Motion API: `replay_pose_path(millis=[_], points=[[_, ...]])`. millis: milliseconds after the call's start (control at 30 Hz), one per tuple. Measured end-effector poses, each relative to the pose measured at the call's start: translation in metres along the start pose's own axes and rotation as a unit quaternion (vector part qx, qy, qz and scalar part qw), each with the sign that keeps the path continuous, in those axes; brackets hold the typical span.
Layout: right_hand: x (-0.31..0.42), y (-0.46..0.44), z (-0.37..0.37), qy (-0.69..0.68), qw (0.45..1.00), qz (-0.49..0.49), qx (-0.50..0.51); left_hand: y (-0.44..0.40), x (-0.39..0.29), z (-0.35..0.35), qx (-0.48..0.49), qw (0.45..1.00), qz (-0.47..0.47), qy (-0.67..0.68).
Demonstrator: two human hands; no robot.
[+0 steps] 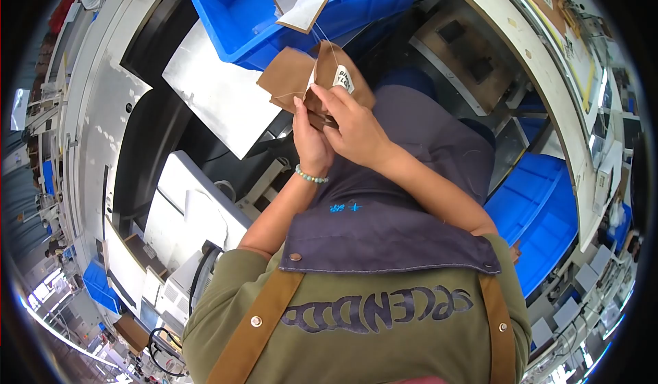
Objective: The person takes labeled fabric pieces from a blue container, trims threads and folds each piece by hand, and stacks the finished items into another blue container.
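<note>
Both hands are on a folded brown fabric piece (286, 76) with a white lettered label (343, 79) on its right flap. My left hand (312, 141), wearing a beaded bracelet (312, 176), pinches the lower edge with thumb and fingers. My right hand (360, 127) grips the piece beside it, fingers bent over the fold just under the label. Loose threads run from the fabric up towards a white-faced brown piece (306, 8) hanging over the rim of a blue bin (255, 56). The fingertips partly hide what lies inside the fold.
More brown and white pieces lie in the blue bin. A white panel (212, 86) is at left, near a pale machine housing (205, 192). Further blue bins (541, 226) stand at right, below a curved white table edge (548, 82). A dark apron (411, 151) covers my lap.
</note>
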State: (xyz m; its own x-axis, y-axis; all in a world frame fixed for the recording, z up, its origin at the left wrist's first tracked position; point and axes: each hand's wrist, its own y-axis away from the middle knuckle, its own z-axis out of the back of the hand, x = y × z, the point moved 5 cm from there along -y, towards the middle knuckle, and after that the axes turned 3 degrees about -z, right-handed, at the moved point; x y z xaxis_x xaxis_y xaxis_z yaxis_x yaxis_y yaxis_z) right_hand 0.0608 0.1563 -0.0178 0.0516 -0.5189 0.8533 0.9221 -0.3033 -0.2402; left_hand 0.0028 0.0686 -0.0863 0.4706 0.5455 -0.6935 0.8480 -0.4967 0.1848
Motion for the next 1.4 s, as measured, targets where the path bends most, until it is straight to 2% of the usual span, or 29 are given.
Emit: replay_pose_path(millis=[67, 100, 133, 200, 233, 333, 433, 467, 567, 600, 633, 700, 733, 767, 800, 833, 900, 1033, 1100, 1133, 1233, 1267, 1367, 1400], points=[[-0.002, 0.002, 0.001, -0.099, 0.994, -0.034, 0.012, 0.003, -0.001, -0.007, -0.006, 0.998, 0.029, 0.054], [-0.001, 0.002, 0.003, -0.090, 0.996, -0.015, -0.013, 0.004, -0.002, -0.012, -0.008, 0.996, 0.044, 0.081], [-0.001, 0.002, 0.004, -0.080, 0.996, 0.005, -0.038, 0.002, -0.002, -0.012, -0.058, 0.993, 0.062, 0.082], [0.001, 0.004, 0.007, -0.065, 0.995, 0.025, -0.078, -0.003, -0.002, -0.012, -0.068, 0.993, 0.062, 0.077], [0.000, 0.004, 0.006, -0.051, 0.996, 0.037, -0.067, -0.004, -0.001, -0.012, -0.073, 0.993, 0.062, 0.074], [-0.005, 0.008, -0.001, -0.010, 0.997, 0.063, -0.044, -0.003, -0.002, -0.014, -0.049, 0.997, 0.027, 0.059], [-0.007, 0.011, -0.008, 0.005, 0.998, 0.066, -0.020, -0.001, -0.012, -0.022, 0.063, 0.993, 0.010, 0.102], [-0.009, 0.011, -0.010, -0.007, 0.998, 0.058, 0.001, -0.004, -0.005, -0.011, 0.041, 0.994, 0.046, 0.092], [-0.020, 0.004, -0.004, -0.064, 0.994, 0.063, 0.063, -0.024, -0.001, 0.018, -0.060, 0.995, 0.070, -0.049], [-0.018, 0.001, 0.002, -0.087, 0.990, 0.070, 0.083, -0.029, -0.011, 0.016, -0.078, 0.994, 0.018, -0.071], [-0.031, 0.003, 0.007, -0.279, 0.942, -0.138, 0.125, -0.030, -0.022, 0.015, -0.093, 0.989, -0.004, -0.114], [-0.052, 0.001, 0.033, -0.235, 0.951, -0.198, 0.031, -0.038, -0.040, 0.023, -0.076, 0.969, -0.071, -0.223], [-0.058, -0.001, 0.047, -0.142, 0.969, -0.202, 0.007, -0.040, -0.051, 0.025, -0.043, 0.948, -0.114, -0.295], [-0.064, -0.002, 0.060, -0.048, 0.977, -0.205, -0.018, -0.041, -0.065, 0.026, 0.004, 0.897, -0.161, -0.411], [-0.077, -0.002, 0.066, 0.055, 0.973, -0.222, -0.015, -0.041, -0.077, 0.023, 0.054, 0.854, -0.155, -0.494], [-0.087, -0.001, 0.069, 0.063, 0.969, -0.238, -0.032, -0.040, -0.085, 0.017, 0.104, 0.800, -0.147, -0.572], [-0.083, -0.009, 0.069, -0.075, 0.973, -0.219, 0.004, -0.035, -0.091, 0.007, 0.159, 0.805, -0.107, -0.562], [-0.046, -0.030, 0.038, -0.272, 0.953, -0.116, 0.073, -0.021, -0.095, -0.007, 0.217, 0.788, 0.000, -0.576], [-0.044, -0.034, 0.019, -0.254, 0.956, -0.099, 0.107, -0.013, -0.094, -0.014, 0.253, 0.790, 0.044, -0.556], [-0.051, -0.034, 0.007, -0.238, 0.964, -0.044, 0.114, -0.010, -0.097, -0.019, 0.266, 0.785, 0.033, -0.559], [-0.062, -0.031, 0.011, 0.047, 0.973, -0.049, 0.220, -0.009, -0.115, -0.020, 0.232, 0.748, 0.010, -0.622], [-0.067, -0.028, 0.013, 0.097, 0.973, -0.033, 0.208, -0.012, -0.122, -0.019, 0.223, 0.731, -0.011, -0.645], [-0.076, -0.012, 0.023, 0.254, 0.947, 0.018, 0.193, -0.016, -0.127, -0.012, 0.198, 0.730, 0.043, -0.653], [-0.082, -0.009, 0.023, 0.263, 0.952, 0.041, 0.148, -0.017, -0.124, -0.011, 0.200, 0.724, 0.043, -0.659]])
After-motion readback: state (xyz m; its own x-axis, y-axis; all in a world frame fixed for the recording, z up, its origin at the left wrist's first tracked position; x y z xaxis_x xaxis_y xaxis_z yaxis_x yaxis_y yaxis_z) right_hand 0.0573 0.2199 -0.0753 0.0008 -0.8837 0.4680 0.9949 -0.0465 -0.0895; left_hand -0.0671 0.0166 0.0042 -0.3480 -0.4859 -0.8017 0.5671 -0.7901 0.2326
